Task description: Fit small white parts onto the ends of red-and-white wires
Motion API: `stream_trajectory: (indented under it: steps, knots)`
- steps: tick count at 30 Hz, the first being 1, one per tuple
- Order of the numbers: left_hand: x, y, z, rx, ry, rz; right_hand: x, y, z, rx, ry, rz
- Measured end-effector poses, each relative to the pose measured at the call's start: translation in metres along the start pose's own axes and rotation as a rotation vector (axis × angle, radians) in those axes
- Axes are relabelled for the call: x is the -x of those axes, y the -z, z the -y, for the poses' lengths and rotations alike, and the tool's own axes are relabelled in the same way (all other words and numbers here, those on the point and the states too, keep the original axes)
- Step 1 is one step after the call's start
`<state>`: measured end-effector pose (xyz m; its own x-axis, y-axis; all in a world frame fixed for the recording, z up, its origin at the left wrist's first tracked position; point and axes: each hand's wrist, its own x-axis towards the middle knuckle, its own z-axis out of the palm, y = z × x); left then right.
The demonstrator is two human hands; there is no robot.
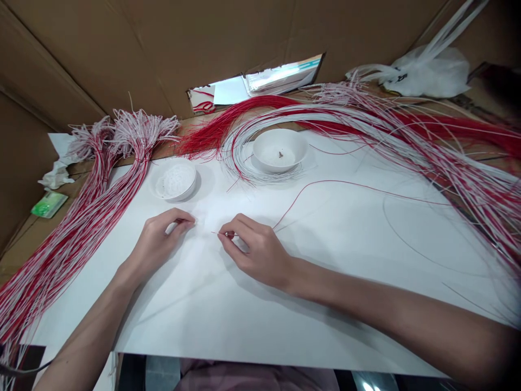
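Note:
My right hand (pixel 256 247) pinches a thin red wire (pixel 321 182) close to its tip, which sticks out to the left of the fingers; the rest curves away behind the hand to the right. To its left, my left hand (pixel 165 233) is closed in a pinch just above the white sheet (pixel 183 315); a tiny pale thing at its fingertips is too small to name. Beyond the left hand stands a white bowl (pixel 174 180) with small pale pieces in it. A second white bowl (pixel 280 149) farther back holds a small brownish bit.
Bundles of red and white wires (pixel 118 201) with pale, bushy ends lie at the left. Loose red and white wires (pixel 407 136) sweep across the back right. A green packet (pixel 49 204) and a white plastic bag (pixel 431 70) lie near the cardboard wall (pixel 195 38).

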<state>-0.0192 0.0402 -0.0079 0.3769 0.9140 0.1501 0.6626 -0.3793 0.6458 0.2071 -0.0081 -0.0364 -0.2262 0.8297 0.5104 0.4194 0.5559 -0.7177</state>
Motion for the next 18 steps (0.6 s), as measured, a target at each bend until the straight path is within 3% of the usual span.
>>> stream_trajectory:
  steps: [4, 7, 13, 18]
  knots:
    - [0.005, -0.009, -0.018, 0.387, 0.184, 0.010, 0.001, 0.000, 0.000, -0.002, 0.070, -0.034]
    - [0.006, -0.014, -0.023, 0.555, 0.262, 0.038, 0.001, 0.000, 0.000, -0.001, 0.088, -0.053]
    - [0.008, -0.018, -0.020, 0.711, 0.335, 0.084, 0.000, 0.001, 0.001, -0.006, 0.098, -0.057]
    - [0.009, -0.019, -0.021, 0.709, 0.334, 0.110, 0.001, 0.001, 0.000, -0.010, 0.100, -0.044]
